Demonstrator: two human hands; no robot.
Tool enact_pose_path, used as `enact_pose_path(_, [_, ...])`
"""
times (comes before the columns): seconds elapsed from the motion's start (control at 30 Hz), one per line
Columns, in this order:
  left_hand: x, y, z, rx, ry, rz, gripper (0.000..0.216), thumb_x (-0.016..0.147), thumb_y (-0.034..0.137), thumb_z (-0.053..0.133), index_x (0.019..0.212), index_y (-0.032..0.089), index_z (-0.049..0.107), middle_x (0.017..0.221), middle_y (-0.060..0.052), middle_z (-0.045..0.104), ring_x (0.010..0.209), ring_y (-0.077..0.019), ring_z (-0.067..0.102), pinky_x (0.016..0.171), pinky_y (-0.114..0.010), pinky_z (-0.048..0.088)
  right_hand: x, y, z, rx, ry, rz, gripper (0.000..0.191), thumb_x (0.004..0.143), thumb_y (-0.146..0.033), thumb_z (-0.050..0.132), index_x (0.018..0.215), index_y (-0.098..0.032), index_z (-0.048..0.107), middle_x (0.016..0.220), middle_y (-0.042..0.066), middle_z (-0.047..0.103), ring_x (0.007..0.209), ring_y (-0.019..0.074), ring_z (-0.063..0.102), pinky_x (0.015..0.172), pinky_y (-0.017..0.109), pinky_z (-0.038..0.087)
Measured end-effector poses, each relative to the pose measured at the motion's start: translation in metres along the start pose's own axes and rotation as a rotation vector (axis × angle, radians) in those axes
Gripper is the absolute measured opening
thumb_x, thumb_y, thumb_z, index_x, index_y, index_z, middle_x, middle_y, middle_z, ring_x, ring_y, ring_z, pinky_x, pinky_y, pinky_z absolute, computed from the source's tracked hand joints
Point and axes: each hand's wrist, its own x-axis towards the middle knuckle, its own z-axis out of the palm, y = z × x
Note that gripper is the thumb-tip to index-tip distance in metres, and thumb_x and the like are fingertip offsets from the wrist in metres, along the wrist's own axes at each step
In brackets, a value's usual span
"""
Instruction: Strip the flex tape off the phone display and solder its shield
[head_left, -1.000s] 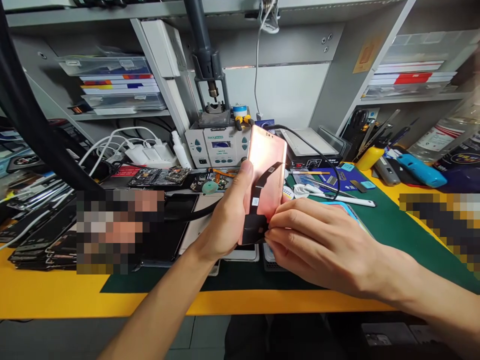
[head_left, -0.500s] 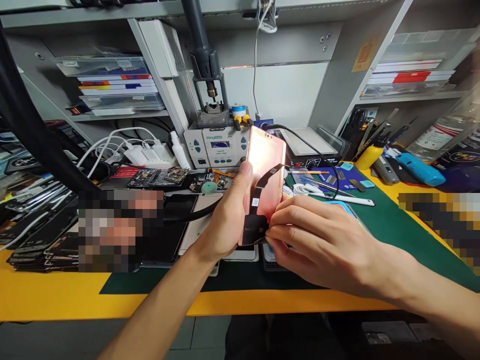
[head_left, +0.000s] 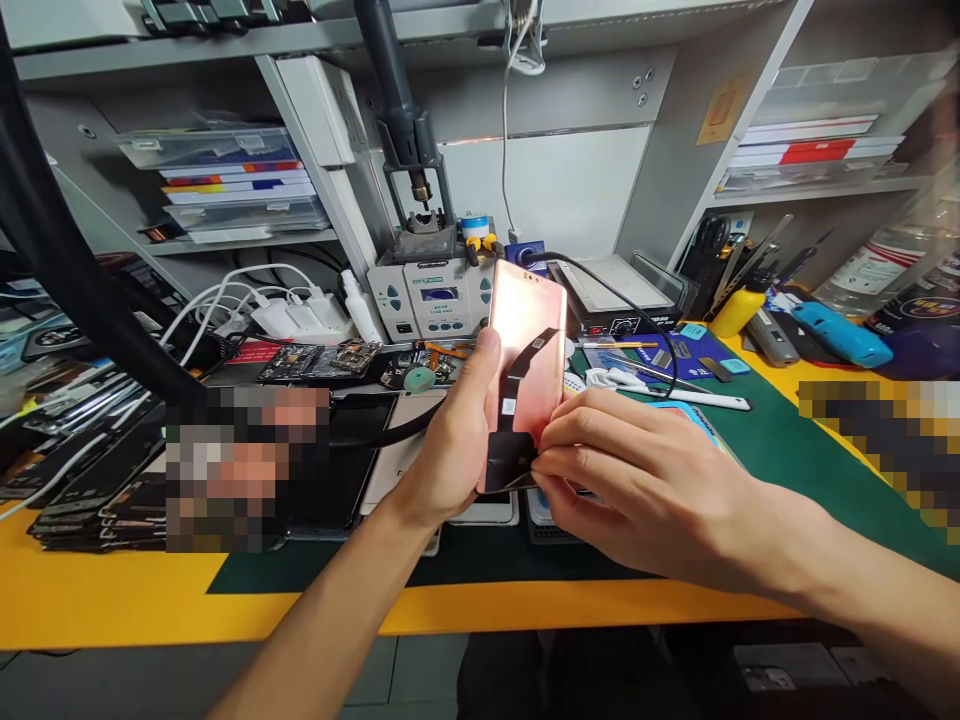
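Head view. A thin, phone-sized copper-coloured panel (head_left: 536, 385) is held up nearer the viewer than the grey soldering station (head_left: 435, 305) and just to the right of it. The panel stands nearly upright, its upper end leaning slightly right. Its face is smooth and glossy, with a pale, bright sheen over the upper part and a pinker tone below; a few small dark marks lie near the top edge. A narrow black strip (head_left: 517, 372) runs from the right edge diagonally down the face, then straight to a broad black patch (head_left: 510, 458) at the lower end. A small white label (head_left: 508, 407) sits on the strip above this patch.

The left hand (head_left: 454, 440) is closed around the panel's left side, thumb along the edge, its fingers hidden behind. The right hand (head_left: 645, 470) has thumb and forefinger pinched together on the panel's lower right corner; which layer they grasp cannot be told.

Left of the station stand a white bottle (head_left: 361, 308) and white plug adapters (head_left: 304, 315); in front and to the left lie circuit boards (head_left: 319, 360). Right of the station is a flat-topped black device (head_left: 622, 325).
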Motion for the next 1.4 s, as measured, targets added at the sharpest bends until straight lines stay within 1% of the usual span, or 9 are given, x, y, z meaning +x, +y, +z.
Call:
enact_pose_path(0.1, [0.001,0.0,0.0,-0.044,-0.152,-0.032,0.059,0.108,0.053,0.033,0.108,0.015,0.078,0.076,-0.002,0.063,0.062,-0.0109,0.054,0.052,-0.021,0.045,-0.001,0.0,0.001,0.011,0.007,0.007,0.014,0.091,-0.001,0.065,0.082,-0.004,0.076,0.08,0.015,0.074,0.076,0.0223,0.066,0.067,0.038,0.058])
enact_pose_path(0.17, [0.001,0.0,0.001,-0.028,-0.154,-0.019,0.061,0.109,0.052,0.03,0.106,0.015,0.078,0.077,-0.003,0.064,0.065,-0.0115,0.056,0.055,-0.021,0.046,-0.001,0.001,0.002,0.016,0.001,0.015,0.016,0.092,-0.001,0.064,0.082,-0.004,0.076,0.08,0.015,0.074,0.075,0.0219,0.066,0.066,0.038,0.057])
enact_pose_path(0.4, [0.001,0.001,0.003,0.02,-0.09,0.014,0.06,0.109,0.05,0.029,0.11,0.016,0.079,0.077,-0.004,0.068,0.064,-0.0135,0.058,0.054,-0.022,0.047,0.0,0.002,0.001,0.034,0.0,0.023,0.015,0.092,-0.002,0.065,0.081,-0.004,0.076,0.08,0.015,0.073,0.076,0.0224,0.065,0.067,0.038,0.056])
enact_pose_path(0.53, [0.003,0.0,-0.004,-0.005,-0.031,-0.021,0.053,0.107,0.052,0.039,0.11,0.018,0.079,0.07,-0.002,0.067,0.051,-0.0117,0.053,0.043,-0.02,0.041,-0.001,0.004,0.003,0.077,-0.009,0.056,0.012,0.092,-0.003,0.065,0.086,-0.003,0.076,0.083,0.015,0.072,0.079,0.0227,0.065,0.068,0.038,0.055])
enact_pose_path(0.73, [0.01,0.0,-0.007,-0.035,0.215,-0.048,0.045,0.103,0.048,0.05,0.097,0.013,0.077,0.077,-0.007,0.074,0.059,-0.0153,0.065,0.056,-0.024,0.055,-0.002,0.007,0.0,0.18,-0.021,0.151,0.014,0.099,-0.009,0.063,0.094,-0.007,0.076,0.092,0.014,0.074,0.083,0.0206,0.069,0.072,0.033,0.057])
enact_pose_path(0.87, [0.012,-0.001,-0.005,-0.041,0.204,-0.06,0.041,0.104,0.044,0.049,0.096,0.015,0.076,0.073,-0.005,0.073,0.057,-0.0158,0.065,0.052,-0.024,0.053,-0.002,0.008,-0.007,0.266,-0.058,0.255,0.01,0.096,-0.01,0.067,0.099,-0.012,0.077,0.098,0.011,0.075,0.082,0.018,0.072,0.072,0.029,0.059])
enact_pose_path(1.0, [0.01,-0.003,-0.005,0.028,0.234,-0.006,0.043,0.103,0.048,0.048,0.09,0.017,0.075,0.067,-0.004,0.072,0.057,-0.0178,0.066,0.049,-0.026,0.051,-0.003,0.009,-0.008,0.256,-0.069,0.246,0.01,0.096,-0.01,0.067,0.098,-0.01,0.077,0.097,0.012,0.075,0.083,0.0197,0.073,0.074,0.03,0.059])
enact_pose_path(1.23, [0.007,-0.004,-0.007,0.065,0.164,0.035,0.047,0.1,0.056,0.052,0.122,0.02,0.073,0.096,-0.008,0.081,0.092,-0.0301,0.077,0.074,-0.037,0.063,-0.006,0.011,-0.008,0.236,-0.092,0.247,0.009,0.096,-0.013,0.07,0.1,-0.011,0.077,0.099,0.011,0.074,0.089,0.0212,0.072,0.079,0.033,0.061])
enact_pose_path(1.4, [0.005,-0.004,-0.009,0.064,0.075,0.029,0.05,0.101,0.058,0.049,0.126,0.021,0.073,0.104,-0.009,0.08,0.1,-0.0318,0.077,0.079,-0.038,0.064,-0.008,0.013,-0.015,0.268,-0.122,0.262,0.004,0.095,-0.015,0.072,0.097,-0.016,0.075,0.099,0.008,0.073,0.086,0.0187,0.072,0.077,0.031,0.06])
